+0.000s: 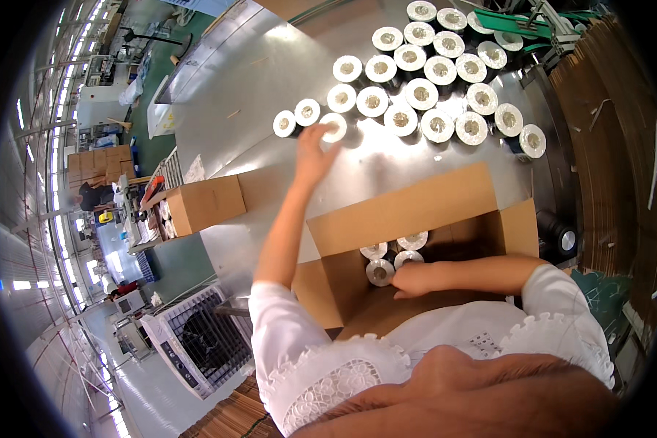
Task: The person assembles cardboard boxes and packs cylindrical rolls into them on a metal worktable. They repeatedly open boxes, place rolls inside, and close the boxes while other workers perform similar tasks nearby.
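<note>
Several rolls [401, 118] with white round ends, cores in the middle and dark sides stand upright on a metal table. My left hand [314, 159] reaches over the table to the near-left roll [334, 128]. Its thumb and fingers are apart at that roll's edge, with the roll still on the table. Below, an open cardboard box [409, 208] holds several more rolls [375, 250] at its left side. Inside it is my right hand [416, 280], close against the front roll [379, 272]. Most of that hand's fingers are hidden, so its grip does not show.
The metal table [248, 95] stretches away to the left. Another cardboard box [210, 204] stands at its left edge. Stacked flat cardboard [609, 131] rises on the right. A green-and-metal machine part [515, 24] is at the far right, and a fan unit [201, 339] stands lower left.
</note>
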### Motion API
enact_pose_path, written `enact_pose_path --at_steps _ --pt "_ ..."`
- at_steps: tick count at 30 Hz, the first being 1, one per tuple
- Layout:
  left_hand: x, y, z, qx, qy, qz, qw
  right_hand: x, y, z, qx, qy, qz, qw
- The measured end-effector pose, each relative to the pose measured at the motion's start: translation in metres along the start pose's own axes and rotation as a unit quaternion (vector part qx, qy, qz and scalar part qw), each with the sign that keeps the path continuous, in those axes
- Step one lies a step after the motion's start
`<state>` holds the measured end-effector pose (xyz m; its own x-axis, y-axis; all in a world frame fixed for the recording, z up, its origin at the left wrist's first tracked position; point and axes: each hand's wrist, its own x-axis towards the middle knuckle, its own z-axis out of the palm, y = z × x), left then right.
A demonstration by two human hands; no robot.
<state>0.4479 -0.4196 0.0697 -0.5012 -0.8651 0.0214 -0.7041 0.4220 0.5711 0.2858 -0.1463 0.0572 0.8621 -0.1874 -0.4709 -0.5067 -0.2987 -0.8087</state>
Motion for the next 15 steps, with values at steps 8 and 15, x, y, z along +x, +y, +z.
enact_pose_path --at_steps 8,15 --pt "0.093 -0.167 0.070 0.319 -0.259 -0.162 0.897 -0.196 0.095 -0.075 0.200 0.720 0.153 0.646" --pt "0.077 -0.154 0.078 0.302 -0.212 -0.093 0.925 -0.195 0.226 -0.059 0.167 0.551 0.386 0.721"
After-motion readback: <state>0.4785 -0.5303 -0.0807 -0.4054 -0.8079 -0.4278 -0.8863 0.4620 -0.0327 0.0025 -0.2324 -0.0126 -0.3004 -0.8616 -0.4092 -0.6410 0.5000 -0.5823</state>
